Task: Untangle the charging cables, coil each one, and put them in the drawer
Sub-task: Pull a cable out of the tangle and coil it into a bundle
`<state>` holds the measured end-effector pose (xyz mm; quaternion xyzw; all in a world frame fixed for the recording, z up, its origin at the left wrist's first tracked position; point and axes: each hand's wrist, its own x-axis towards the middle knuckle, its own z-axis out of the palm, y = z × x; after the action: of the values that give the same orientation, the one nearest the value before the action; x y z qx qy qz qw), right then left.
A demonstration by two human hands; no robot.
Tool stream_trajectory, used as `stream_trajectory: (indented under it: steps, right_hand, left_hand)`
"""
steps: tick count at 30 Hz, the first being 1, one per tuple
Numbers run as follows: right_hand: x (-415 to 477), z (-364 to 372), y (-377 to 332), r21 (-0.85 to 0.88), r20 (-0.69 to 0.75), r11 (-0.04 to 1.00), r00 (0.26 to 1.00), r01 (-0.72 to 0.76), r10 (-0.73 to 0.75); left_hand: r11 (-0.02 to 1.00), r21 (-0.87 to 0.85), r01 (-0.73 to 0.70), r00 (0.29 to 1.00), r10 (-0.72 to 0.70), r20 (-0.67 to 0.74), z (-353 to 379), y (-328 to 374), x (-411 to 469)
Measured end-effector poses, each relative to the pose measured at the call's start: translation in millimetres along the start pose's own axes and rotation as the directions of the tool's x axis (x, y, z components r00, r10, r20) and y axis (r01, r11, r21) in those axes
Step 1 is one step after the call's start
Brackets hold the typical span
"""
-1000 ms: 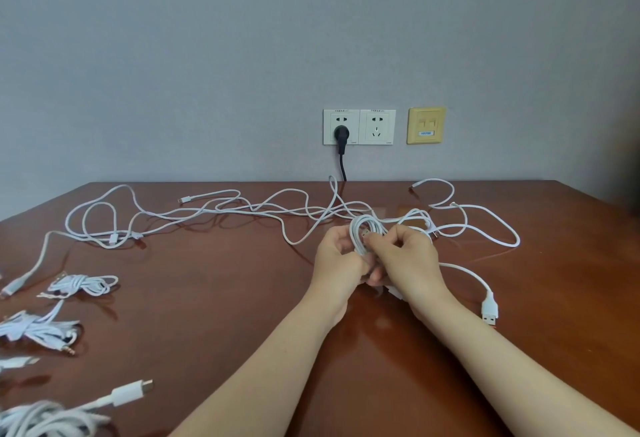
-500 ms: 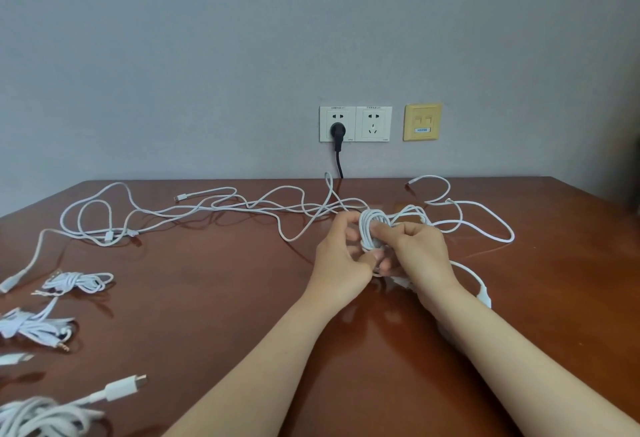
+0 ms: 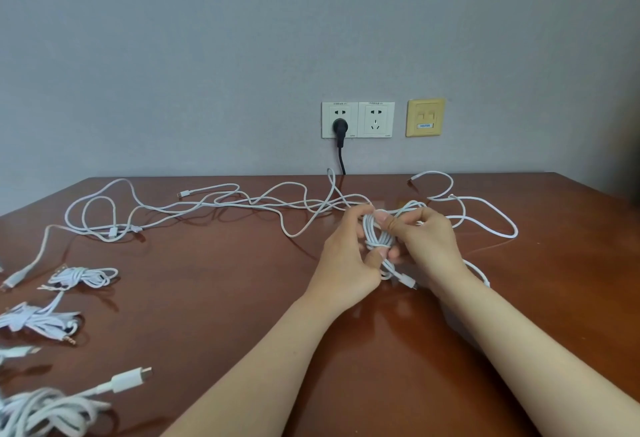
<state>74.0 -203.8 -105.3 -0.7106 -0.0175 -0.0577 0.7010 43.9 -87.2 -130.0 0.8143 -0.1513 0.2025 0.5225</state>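
Over the table (image 3: 207, 298), the left hand (image 3: 346, 253) pinches a white coil (image 3: 375, 236) and the right hand (image 3: 427, 246) winds its tail (image 3: 481, 274) round. That tail is shorter now, so this coil looks nearly done; tangled cables (image 3: 242, 202) lie behind

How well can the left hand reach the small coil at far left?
Probably yes, once freed: the left hand grips a bundle, and only bare table lies toward the small coil.

A white cable coil (image 3: 377, 232) stands upright, pinched between the left hand (image 3: 346, 256) and right hand (image 3: 427, 246). Loose white cables (image 3: 221, 201) sprawl tangled across the far table (image 3: 207, 298); coiled bundles (image 3: 83, 275) lie along its left edge.
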Motion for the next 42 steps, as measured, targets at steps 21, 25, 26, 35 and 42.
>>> stream_trajectory:
  steps: [21,25,26,35,42]
  right_hand:
    - [-10,17,18,-0.624,0.111,0.73,0.957,0.277,-0.268]
    - [-14,18,19,-0.715,0.094,0.635,0.94,0.292,-0.327]
    - [-14,17,19,-0.721,0.087,0.626,0.935,0.297,-0.343]
    - [-20,21,19,-0.737,0.214,0.496,0.854,0.46,-0.474]
    - [-30,20,19,-0.778,0.344,0.38,0.846,0.5,-0.408]
  left_hand:
    - [0.937,-0.301,0.175,0.971,-0.215,-0.106,-1,-12,13]
    - [0.928,-0.303,0.216,0.97,-0.238,-0.037,-2,-12,12]
    - [0.926,-0.302,0.229,0.969,-0.246,-0.02,-2,-13,11]
    - [0.908,-0.256,0.332,0.91,-0.38,-0.166,-6,-17,6]
    - [0.858,-0.358,0.369,0.799,-0.49,-0.349,-15,-11,-11]
